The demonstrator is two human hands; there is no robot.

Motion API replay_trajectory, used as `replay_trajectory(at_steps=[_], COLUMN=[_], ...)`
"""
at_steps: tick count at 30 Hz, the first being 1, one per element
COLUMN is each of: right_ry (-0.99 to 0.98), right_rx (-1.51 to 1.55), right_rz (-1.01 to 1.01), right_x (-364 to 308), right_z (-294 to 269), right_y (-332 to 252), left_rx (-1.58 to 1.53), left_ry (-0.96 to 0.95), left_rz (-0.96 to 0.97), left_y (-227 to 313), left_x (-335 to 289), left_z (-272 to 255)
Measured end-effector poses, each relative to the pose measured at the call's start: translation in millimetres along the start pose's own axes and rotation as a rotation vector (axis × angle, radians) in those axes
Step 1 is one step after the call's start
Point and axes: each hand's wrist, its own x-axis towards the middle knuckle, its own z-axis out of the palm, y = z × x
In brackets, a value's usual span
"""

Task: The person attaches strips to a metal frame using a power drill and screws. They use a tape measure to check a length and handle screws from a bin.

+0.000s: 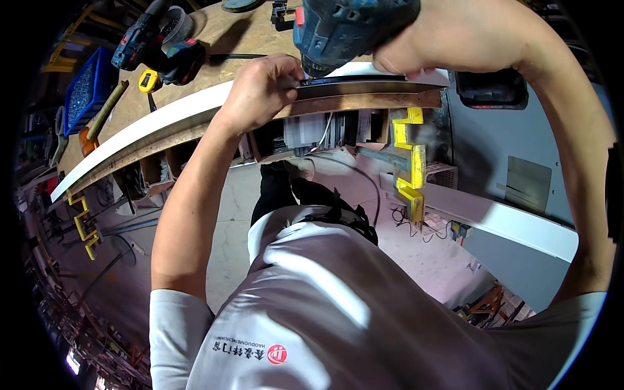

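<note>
My right hand (pixel 448 39) is wrapped round a dark blue cordless drill (pixel 348 29), whose chuck points down at a long white profile (pixel 156 123). This profile lies along the front edge of the wooden workbench (pixel 244 36). Close beside the chuck, the fingers of my left hand (pixel 263 88) are pinched together at the profile. Whatever they hold is too small to make out. A dark strip (pixel 357 80) runs along the profile to the right of the chuck. The drill's tip is mostly hidden by my left fingers.
On the bench's left lie a second cordless drill (pixel 182 62), a yellow tape measure (pixel 148 80), a wooden-handled hammer (pixel 107 117) and a blue bin (pixel 97 97) of small parts. Yellow stepped brackets (pixel 417 166) hang below the bench's right end. Another white profile (pixel 513 224) is at right.
</note>
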Motion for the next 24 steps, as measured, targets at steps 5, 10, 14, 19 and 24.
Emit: replay_trajectory(at_steps=[5, 10, 14, 19, 24], right_ry=[-0.044, -0.098, 0.103, 0.325, 0.335], right_rx=[-0.109, -0.077, -0.128, -0.001, 0.106], right_rz=[0.036, 0.039, -0.238, -0.012, 0.34], right_x=[-2.7, 13.2, 19.3, -8.2, 6.1], right_z=[0.5, -8.5, 9.2, 34.3, 31.3], right_y=[-6.0, -19.0, 2.4, 37.6, 22.7], left_rx=[-0.083, -0.101, 0.028, -0.059, 0.026], left_ry=[-0.007, 0.027, 0.029, 0.029, 0.061], left_rz=[-0.058, -0.027, -0.042, 0.092, 0.102], left_y=[2.3, -1.1, 6.8, 6.5, -0.4], left_x=[2.4, 3.1, -3.4, 9.2, 1.1], left_z=[5.5, 8.8, -7.3, 10.5, -4.4])
